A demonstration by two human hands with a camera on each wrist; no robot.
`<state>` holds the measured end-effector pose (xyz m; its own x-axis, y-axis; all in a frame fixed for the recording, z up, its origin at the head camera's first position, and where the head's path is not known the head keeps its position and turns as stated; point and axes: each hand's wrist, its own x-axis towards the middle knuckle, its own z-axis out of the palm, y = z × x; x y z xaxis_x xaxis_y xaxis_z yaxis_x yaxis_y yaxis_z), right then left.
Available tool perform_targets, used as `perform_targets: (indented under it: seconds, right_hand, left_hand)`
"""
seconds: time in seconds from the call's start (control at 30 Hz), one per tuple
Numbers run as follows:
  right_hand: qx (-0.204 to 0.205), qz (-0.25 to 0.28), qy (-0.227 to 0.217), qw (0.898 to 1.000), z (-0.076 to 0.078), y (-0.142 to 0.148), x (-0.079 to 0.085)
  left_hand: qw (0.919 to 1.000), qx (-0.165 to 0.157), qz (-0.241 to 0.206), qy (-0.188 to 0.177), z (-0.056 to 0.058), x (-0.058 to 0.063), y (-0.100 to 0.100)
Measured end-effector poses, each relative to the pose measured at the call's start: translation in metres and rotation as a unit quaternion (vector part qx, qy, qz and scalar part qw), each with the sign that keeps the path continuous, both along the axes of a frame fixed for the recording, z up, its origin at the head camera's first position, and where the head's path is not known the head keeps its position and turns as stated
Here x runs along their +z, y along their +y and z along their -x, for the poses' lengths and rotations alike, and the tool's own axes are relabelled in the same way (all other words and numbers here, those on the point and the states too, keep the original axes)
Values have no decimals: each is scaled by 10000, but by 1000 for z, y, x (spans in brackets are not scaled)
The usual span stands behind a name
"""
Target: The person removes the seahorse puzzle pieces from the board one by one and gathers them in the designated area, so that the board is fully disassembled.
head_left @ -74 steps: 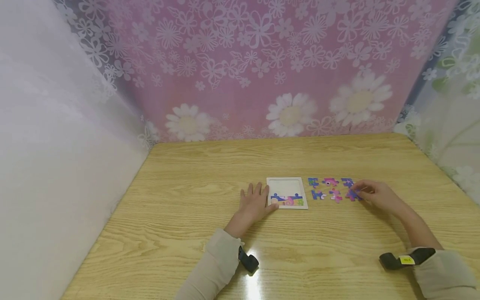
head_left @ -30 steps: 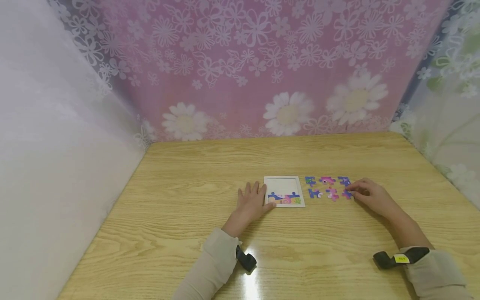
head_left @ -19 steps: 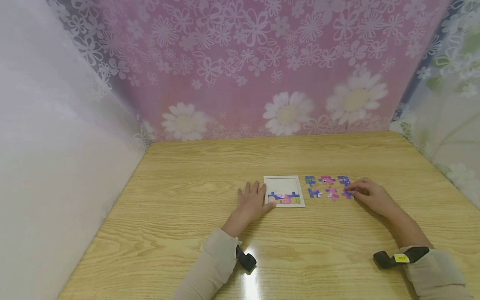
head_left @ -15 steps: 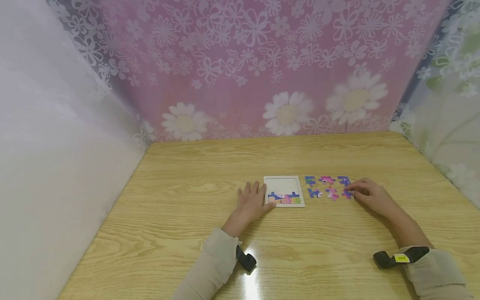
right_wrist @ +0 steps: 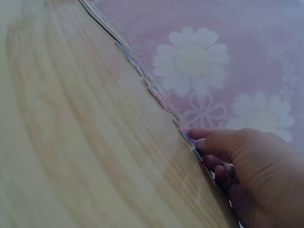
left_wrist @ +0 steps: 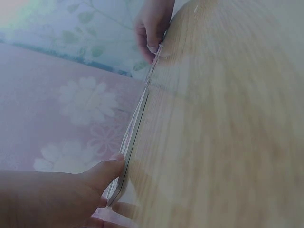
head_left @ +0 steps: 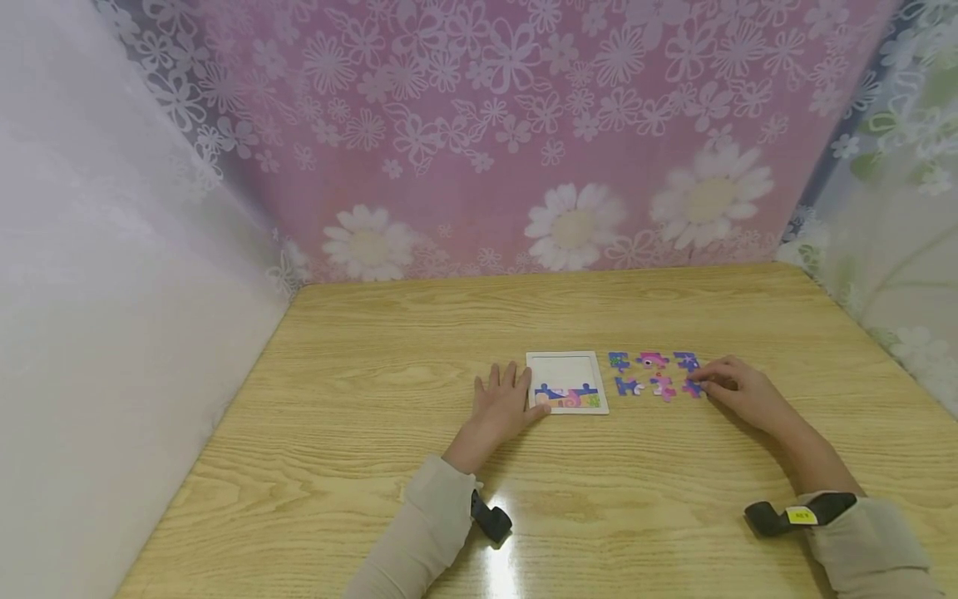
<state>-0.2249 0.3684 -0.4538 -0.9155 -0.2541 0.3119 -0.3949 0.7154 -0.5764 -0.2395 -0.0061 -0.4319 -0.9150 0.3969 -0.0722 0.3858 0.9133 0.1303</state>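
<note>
In the head view, a white puzzle tray [head_left: 566,358] lies on the table with joined pieces [head_left: 569,398] along its near side. My left hand [head_left: 497,413] rests flat at the tray's left side, fingers spread, its thumb on the near left corner. To the right of the tray, several loose jigsaw pieces [head_left: 663,388] lie in two rows. At the right end of the near row, the thumb and forefinger of my right hand [head_left: 744,391] pinch a purple and pink jigsaw piece [head_left: 691,388]. In the right wrist view, that piece [right_wrist: 191,142] lies low at the tabletop, partly hidden by fingers.
The wooden table [head_left: 359,374] reaches back to a pink flowered curtain [head_left: 464,166]. A pale wall [head_left: 135,291] stands to the left, and a green and white patterned cloth [head_left: 906,274] hangs at the right. Black wrist cameras [head_left: 491,520] sit on both sleeves.
Since the earliest frame, my right hand has shifted slightly left with the purple and pink jigsaw piece, which now sits closer to its neighbour. Over the last second, nothing visibly moves.
</note>
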Motion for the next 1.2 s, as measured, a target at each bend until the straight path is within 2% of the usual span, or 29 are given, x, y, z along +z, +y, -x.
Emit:
perform_targets:
  seconds: [0.27, 0.4, 0.77, 1.03, 1.2]
  right_hand:
    - [-513, 246, -279, 9980, -1, -2, 8]
    - [-479, 397, -218, 9978, -1, -9, 17]
    - [369, 546, 28, 9978, 4, -54, 49]
    - [805, 685, -122, 9943, 12, -88, 59]
    - [1027, 627, -67, 9927, 7, -115, 75]
  left_hand:
    - [10000, -5, -42, -24, 0, 0, 0]
    - [10000, 2, -27, -36, 0, 0, 0]
    - [10000, 2, -44, -61, 0, 0, 0]
    - [9999, 14, -104, -56, -1, 2, -1]
    - [9999, -4, -125, -63, -1, 1, -1]
